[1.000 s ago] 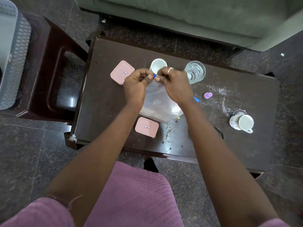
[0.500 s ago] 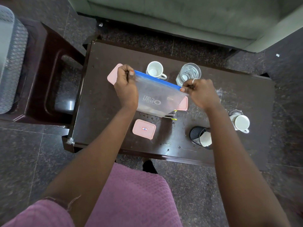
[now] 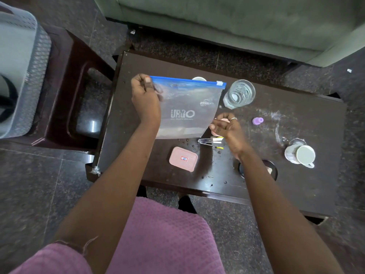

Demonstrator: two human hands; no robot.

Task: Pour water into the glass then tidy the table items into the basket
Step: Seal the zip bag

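Observation:
My left hand (image 3: 145, 96) pinches the top left corner of a clear zip bag (image 3: 187, 111) with a blue seal, holding it up above the dark table (image 3: 296, 186). My right hand (image 3: 227, 127) hovers beside the bag's lower right corner with loosely curled fingers, holding nothing. A glass (image 3: 239, 93) with water in it stands right of the bag. The grey basket (image 3: 17, 70) sits on a stool at the far left.
On the table lie a pink lidded box (image 3: 183, 159), a small metal tool (image 3: 210, 141), a purple cap (image 3: 257, 120), a white mug (image 3: 300, 155) and a black mesh cup (image 3: 273, 172). Another white mug (image 3: 199, 78) peeks over the bag. A sofa (image 3: 237, 20) stands behind.
Both hands pulled apart along the bag's seal. The right hand then let go of the bag and dropped toward its lower right corner. The left hand keeps hold.

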